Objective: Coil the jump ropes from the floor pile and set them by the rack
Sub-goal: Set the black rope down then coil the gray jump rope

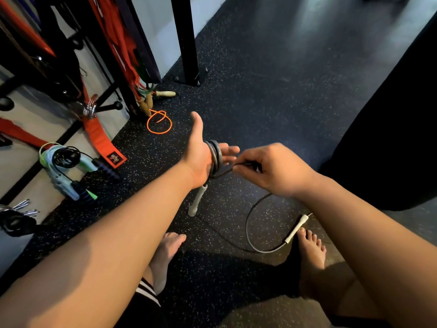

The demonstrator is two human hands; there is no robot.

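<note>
Grey jump rope (pixel 216 157) coiled round straight left fingers (pixel 227 149), pinched by right fingers (pixel 246 160)

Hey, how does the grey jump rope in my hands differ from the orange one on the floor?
The grey jump rope is wound tightly round the left hand and pinched by the right hand; the orange jump rope lies untouched in a loose loop by the rack. The grey one has white handles; the orange one seems to end in wooden handles. Both are thin cords.
</note>
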